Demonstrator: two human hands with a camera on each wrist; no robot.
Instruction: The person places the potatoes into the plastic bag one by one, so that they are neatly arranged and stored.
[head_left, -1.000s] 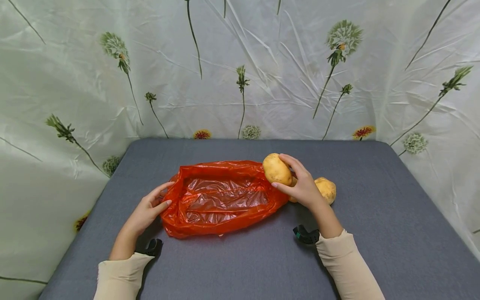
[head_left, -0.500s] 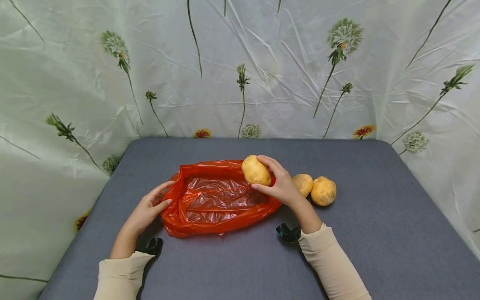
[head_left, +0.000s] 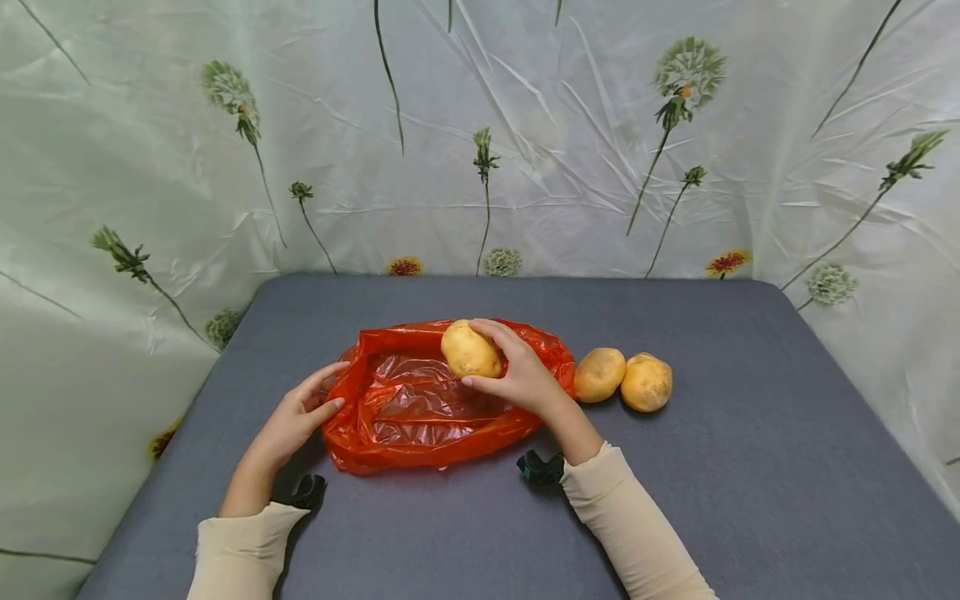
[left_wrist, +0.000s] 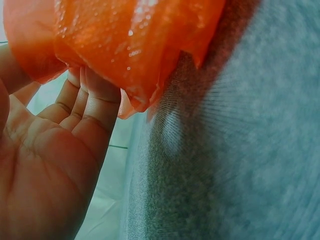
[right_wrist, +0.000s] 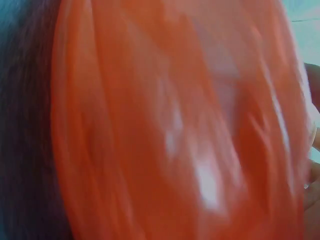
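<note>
A red plastic bag (head_left: 450, 456) lies spread on the grey table, its mouth gaping upward. My left hand (head_left: 288, 425) holds the bag's left edge; in the left wrist view, the orange-red film (left_wrist: 115, 45) hangs between thumb and fingers, covering some fingertips. Over the bag's opening, my right hand (head_left: 528, 379) grips a potato (head_left: 468, 350) between thumb and fingers. The right wrist view is mostly filled by the blurred side of the bag (right_wrist: 165, 125), with bits of the right hand at its right border.
Two more potatoes, one (head_left: 600, 375) by the bag's right end and another (head_left: 647, 382) beside it, rest on the table (head_left: 750, 467). A flower-printed curtain (head_left: 570, 150) stands behind and at the sides. Black wrist devices sit at both cuffs.
My right hand has carried the potato leftward, from the bag's right end to over its opening. The two other potatoes now show fully. My left hand has stayed in place.
</note>
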